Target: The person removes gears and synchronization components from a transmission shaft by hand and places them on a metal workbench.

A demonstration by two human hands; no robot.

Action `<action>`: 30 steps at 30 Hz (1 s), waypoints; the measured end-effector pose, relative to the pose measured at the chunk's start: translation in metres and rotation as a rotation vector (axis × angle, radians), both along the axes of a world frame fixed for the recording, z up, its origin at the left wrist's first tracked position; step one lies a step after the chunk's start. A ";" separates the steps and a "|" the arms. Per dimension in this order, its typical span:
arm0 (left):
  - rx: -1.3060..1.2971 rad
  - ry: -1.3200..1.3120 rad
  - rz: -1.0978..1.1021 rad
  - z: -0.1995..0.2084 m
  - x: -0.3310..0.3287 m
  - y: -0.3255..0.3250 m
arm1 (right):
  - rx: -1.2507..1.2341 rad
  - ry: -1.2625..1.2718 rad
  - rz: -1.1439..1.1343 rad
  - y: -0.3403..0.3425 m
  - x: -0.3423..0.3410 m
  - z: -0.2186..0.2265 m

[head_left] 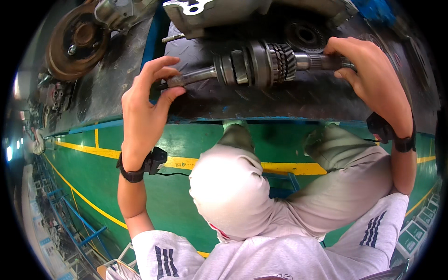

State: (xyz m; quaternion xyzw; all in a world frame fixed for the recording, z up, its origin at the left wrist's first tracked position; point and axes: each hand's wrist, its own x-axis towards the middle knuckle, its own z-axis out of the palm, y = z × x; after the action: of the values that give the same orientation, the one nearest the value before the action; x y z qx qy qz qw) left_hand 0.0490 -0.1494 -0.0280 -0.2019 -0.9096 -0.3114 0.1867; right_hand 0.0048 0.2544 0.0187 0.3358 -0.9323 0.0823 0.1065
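A metal gear shaft (268, 64) lies crosswise before me, with rings and toothed gears around its middle and thinner, bare ends. My left hand (148, 100) holds its left end between thumb and fingers. At the opposite end, my right hand (368, 70) is closed around the splined part from above, the fingertips behind it and the thumb in front. The shaft is nearly level, its right end slightly higher in the picture. Whether its middle rests on the bench or hangs just over it, I cannot tell.
A dark metal workbench (205, 105) spans the top. Behind the shaft are a large grey metal housing (219, 18) and a round bearing-like ring (305, 36). A rusty disc (77, 39) stands far left. Blue cloth or plastic (375, 11) lies far right. Below is green floor (177, 140).
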 end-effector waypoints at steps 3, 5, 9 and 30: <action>0.028 -0.203 0.174 0.000 -0.003 -0.003 | 0.014 -0.100 0.000 0.002 -0.008 0.003; 0.124 -0.028 0.037 0.004 -0.006 -0.002 | 0.017 -0.092 -0.009 -0.003 -0.008 0.004; -0.075 0.048 0.027 0.004 0.000 0.002 | 0.033 -0.139 -0.003 -0.009 -0.006 0.011; 0.082 -0.045 -0.005 -0.012 -0.009 -0.008 | 0.046 -0.131 0.015 -0.001 -0.013 0.006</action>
State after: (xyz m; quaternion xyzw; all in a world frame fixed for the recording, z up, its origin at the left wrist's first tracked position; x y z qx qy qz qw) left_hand 0.0399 -0.1578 -0.0400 -0.1894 -0.8996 -0.3532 0.1735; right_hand -0.0079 0.2539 0.0248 0.3391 -0.9363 0.0835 0.0370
